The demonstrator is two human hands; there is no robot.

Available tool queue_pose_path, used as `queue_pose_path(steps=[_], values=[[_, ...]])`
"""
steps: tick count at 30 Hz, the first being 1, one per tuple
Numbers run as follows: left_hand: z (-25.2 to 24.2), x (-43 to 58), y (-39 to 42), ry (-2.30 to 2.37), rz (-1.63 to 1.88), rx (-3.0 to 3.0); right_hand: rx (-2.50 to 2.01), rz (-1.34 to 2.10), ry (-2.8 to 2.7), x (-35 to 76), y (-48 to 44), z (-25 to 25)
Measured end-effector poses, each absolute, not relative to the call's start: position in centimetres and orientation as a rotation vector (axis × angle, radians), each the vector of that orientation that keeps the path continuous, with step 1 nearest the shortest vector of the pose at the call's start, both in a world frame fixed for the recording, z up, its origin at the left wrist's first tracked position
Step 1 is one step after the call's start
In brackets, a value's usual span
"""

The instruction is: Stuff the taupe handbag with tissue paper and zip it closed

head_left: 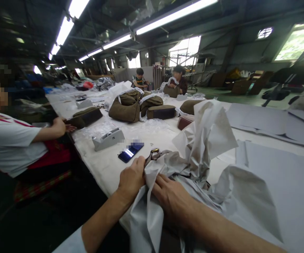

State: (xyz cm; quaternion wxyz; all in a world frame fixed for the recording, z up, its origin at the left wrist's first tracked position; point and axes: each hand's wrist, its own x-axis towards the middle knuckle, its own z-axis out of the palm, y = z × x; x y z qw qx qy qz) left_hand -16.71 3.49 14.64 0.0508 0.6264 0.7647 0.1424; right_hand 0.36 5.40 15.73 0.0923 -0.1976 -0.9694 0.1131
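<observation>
My left hand (132,177) is closed at the near edge of the table. A short dark strap with a gold-coloured metal clasp (155,151) sticks out just beyond its thumb and fingertips. Against it lies a crumpled sheet of light grey wrapping paper (154,211), bunched up and standing high to the right. My right hand (171,196) presses into the folds of this paper, its fingertips partly hidden there. Under the paper, below my right wrist, a dark brown piece (169,241) shows; most of it is covered.
Beyond my hands lie a phone (130,152) and a grey tape dispenser (109,139). Several olive-brown bags (125,108) and a reddish-brown one (185,122) stand farther back. Flat grey sheets (280,186) cover the right side. A co-worker (12,140) sits left; two people work across the table.
</observation>
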Motion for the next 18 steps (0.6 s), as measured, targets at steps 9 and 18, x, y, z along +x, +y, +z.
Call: queue_pose_path(steps=[9, 18], values=[[15.4, -17.8, 4.5, 2.256, 0.357, 1.943, -0.801, 0.786, -2.308, -0.3, 8.0, 13.5], [15.5, -16.9, 2.6, 1.918, 0.837, 1.994, -0.887, 0.455, -2.763, -5.2, 9.3, 12.0]])
